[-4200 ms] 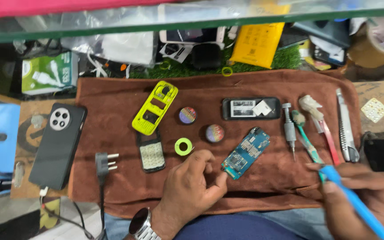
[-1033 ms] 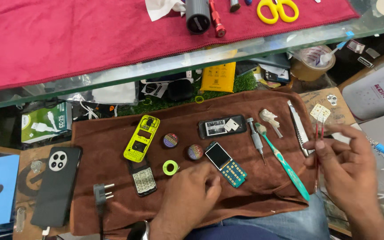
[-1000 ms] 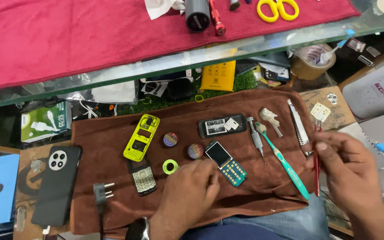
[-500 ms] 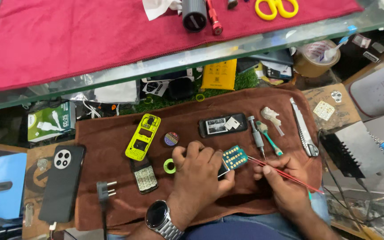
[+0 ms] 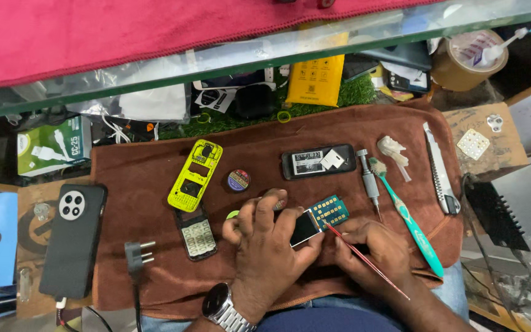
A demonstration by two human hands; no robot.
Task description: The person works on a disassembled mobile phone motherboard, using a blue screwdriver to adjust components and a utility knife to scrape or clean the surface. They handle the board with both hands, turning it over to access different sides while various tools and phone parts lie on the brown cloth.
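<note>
Left hand [image 5: 265,246] pins the small phone circuit board [image 5: 318,219]; right hand [image 5: 373,249], at three o'clock, grips red tweezers [image 5: 364,259] probing it; next needs steady tip placement

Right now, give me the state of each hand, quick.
Left hand: closed on the small phone circuit board, pinning it to the brown cloth.
Right hand: closed on thin red tweezers, tip at the board.

head view, looking down, close above brown cloth [image 5: 155,178]
</note>
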